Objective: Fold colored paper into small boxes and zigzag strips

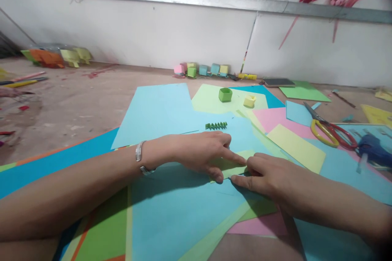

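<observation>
While the left hand spreads its fingers over the pale paper, the right hand bends in at its right end; whether it pinches there, I cannot tell. Just beyond the left fingers lies a green zigzag. Uneven pressure, or the blue sheet slipping underneath, could skew or crease the paper.

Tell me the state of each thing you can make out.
Scissors: lying down, blades look closed.
Green zigzag strip: pleated.
Green paper box: upright, open-topped.
Yellow paper piece: folded.
Light blue sheet: lying flat.
Bracelet: worn, gap showing.
Left hand: fingers spread, on paper.
Right hand: fingers bent, on paper.
</observation>
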The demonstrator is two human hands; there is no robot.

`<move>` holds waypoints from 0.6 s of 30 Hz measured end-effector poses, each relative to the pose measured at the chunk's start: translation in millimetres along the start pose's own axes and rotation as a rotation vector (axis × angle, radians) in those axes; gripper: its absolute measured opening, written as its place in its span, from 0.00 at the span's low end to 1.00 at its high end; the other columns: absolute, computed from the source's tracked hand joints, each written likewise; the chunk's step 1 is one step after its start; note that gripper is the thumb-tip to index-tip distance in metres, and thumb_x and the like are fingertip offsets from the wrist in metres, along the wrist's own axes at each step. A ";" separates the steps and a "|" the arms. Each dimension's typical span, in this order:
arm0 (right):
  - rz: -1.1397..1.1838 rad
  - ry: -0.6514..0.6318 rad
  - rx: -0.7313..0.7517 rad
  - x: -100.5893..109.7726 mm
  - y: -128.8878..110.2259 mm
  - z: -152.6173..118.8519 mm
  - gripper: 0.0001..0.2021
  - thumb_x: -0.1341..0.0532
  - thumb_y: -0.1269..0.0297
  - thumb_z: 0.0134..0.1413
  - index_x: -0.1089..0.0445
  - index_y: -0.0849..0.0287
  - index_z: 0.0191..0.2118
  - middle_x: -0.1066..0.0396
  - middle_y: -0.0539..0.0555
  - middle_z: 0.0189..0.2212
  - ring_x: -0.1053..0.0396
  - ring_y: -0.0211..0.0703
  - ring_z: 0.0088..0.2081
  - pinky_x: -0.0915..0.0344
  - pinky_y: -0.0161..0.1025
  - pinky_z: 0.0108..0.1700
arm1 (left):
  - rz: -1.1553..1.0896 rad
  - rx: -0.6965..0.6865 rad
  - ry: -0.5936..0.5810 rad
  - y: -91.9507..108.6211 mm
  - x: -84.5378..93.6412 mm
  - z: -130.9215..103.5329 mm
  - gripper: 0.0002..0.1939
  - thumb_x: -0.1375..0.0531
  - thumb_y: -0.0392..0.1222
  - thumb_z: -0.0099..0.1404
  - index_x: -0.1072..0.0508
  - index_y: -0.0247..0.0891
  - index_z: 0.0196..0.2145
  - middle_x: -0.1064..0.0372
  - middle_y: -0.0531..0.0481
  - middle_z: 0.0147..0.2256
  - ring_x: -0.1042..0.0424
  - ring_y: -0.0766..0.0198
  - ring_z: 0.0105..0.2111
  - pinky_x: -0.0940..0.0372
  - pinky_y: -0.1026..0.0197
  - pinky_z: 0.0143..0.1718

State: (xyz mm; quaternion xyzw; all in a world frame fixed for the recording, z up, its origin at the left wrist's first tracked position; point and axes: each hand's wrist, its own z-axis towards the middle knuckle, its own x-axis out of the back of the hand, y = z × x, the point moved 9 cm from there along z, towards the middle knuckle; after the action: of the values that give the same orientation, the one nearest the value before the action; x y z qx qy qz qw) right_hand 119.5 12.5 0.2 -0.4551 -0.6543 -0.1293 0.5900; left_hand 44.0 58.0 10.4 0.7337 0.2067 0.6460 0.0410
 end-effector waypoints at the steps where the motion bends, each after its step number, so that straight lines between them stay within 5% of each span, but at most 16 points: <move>1: -0.017 -0.011 0.007 -2.1 0.4 -0.3 0.15 0.49 0.64 0.66 0.32 0.48 0.54 0.33 0.54 0.38 0.38 0.43 0.35 0.47 0.37 0.33 | -0.011 0.008 -0.009 0.0 0.8 -0.8 0.32 0.34 0.48 0.61 0.36 0.51 0.62 0.39 0.48 0.37 0.38 0.59 0.36 0.41 0.62 0.37; 6: -0.178 0.021 0.136 -8.1 -6.6 -3.1 0.21 0.46 0.68 0.64 0.38 0.48 0.61 0.37 0.54 0.35 0.43 0.42 0.32 0.53 0.37 0.30 | -0.020 0.070 -0.050 -2.2 3.8 -2.9 0.28 0.29 0.46 0.55 0.27 0.50 0.54 0.37 0.49 0.36 0.36 0.60 0.36 0.41 0.63 0.35; 13: -0.173 0.076 0.222 -6.4 -2.1 -10.2 0.25 0.44 0.75 0.60 0.37 0.45 0.59 0.37 0.51 0.34 0.42 0.40 0.32 0.52 0.37 0.31 | 0.028 0.061 -0.068 1.5 3.0 -4.0 0.28 0.31 0.47 0.57 0.28 0.49 0.56 0.37 0.50 0.34 0.37 0.60 0.34 0.44 0.62 0.34; 18: -0.024 0.119 0.213 -0.6 1.5 -12.8 0.16 0.44 0.69 0.63 0.32 0.47 0.54 0.34 0.51 0.33 0.40 0.39 0.31 0.48 0.37 0.31 | 0.036 -0.002 -0.020 3.1 3.8 -4.5 0.28 0.31 0.48 0.58 0.28 0.49 0.56 0.37 0.50 0.33 0.37 0.61 0.33 0.44 0.63 0.34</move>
State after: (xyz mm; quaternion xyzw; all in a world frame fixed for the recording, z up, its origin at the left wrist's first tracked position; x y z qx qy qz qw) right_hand 128.9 4.0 2.6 -0.3733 -0.6338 -0.0928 0.6711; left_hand 40.8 55.6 15.6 0.7436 0.1924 0.6396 0.0324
